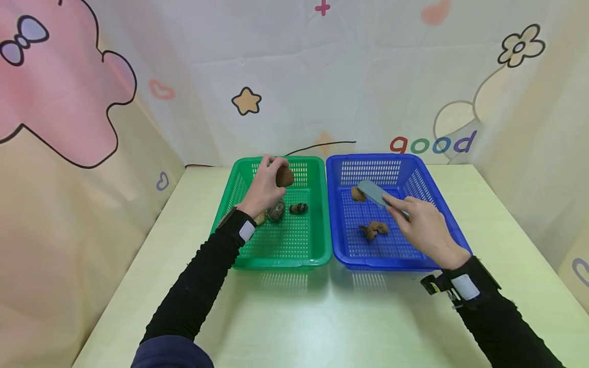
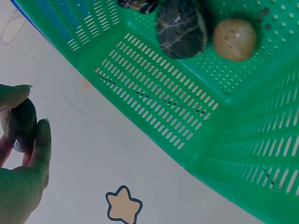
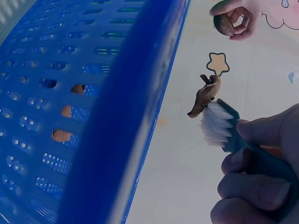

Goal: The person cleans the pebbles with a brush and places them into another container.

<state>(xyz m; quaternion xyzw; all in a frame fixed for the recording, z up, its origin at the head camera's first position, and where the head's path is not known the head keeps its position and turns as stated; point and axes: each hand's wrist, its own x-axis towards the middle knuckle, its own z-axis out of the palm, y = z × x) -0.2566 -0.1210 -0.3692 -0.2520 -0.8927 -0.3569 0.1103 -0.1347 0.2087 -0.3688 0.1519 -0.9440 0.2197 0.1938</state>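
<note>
My left hand (image 1: 266,189) pinches a smooth brown stone (image 1: 284,177) above the green basket (image 1: 317,255). In the left wrist view the stone (image 2: 19,125) looks dark and shiny between thumb and fingers. My right hand (image 1: 421,225) grips a grey-green brush (image 1: 374,192) over the blue basket (image 1: 400,263). White bristles (image 3: 216,123) show in the right wrist view, against a curled brown piece (image 3: 205,95) like bark or dried mushroom; whether it clings to them I cannot tell. Another crumpled brown piece (image 1: 374,229) lies on the blue basket's floor.
Inside the green basket lie a dark veined stone (image 2: 181,29), a round tan stone (image 2: 234,39) and a small striped dark one (image 1: 298,208). Both baskets stand side by side on a pale table (image 1: 285,322), with a printed curtain (image 1: 294,71) hanging behind.
</note>
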